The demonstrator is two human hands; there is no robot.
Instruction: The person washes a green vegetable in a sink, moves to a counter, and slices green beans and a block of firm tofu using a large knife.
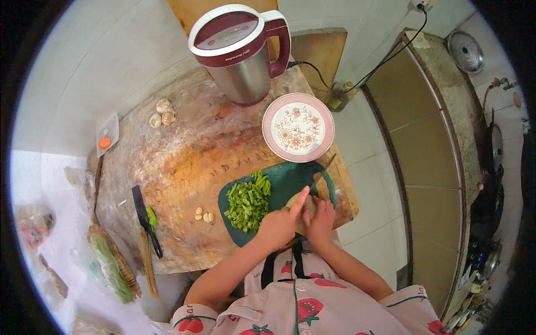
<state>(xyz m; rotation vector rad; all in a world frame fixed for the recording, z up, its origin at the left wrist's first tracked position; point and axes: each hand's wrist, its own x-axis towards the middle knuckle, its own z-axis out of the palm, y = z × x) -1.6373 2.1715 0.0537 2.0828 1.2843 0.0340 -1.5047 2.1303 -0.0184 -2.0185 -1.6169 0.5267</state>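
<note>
A green cutting board [289, 173] lies at the wooden table's near edge, chopped green vegetable pieces [249, 205] heaped on its left side. Over the right side, my left hand [281, 222] has its index finger stretched toward the near end of a knife blade [323, 172]. This hand seems to grip the knife; its handle is hidden. Close beside it, my right hand [320, 220] steadies a pale, rounded vegetable [298, 200], partly covered by both hands. The blade points away to the right, toward the board's handle.
A soymilk maker [240, 63] and flowered plate [298, 127] stand beyond the board. Garlic bulbs [163, 112], peeled cloves [204, 215] and a black knife [145, 222] lie leftward. The soymilk maker's power cord [387, 60] runs to a wall socket. Right of the table is tiled floor [372, 201].
</note>
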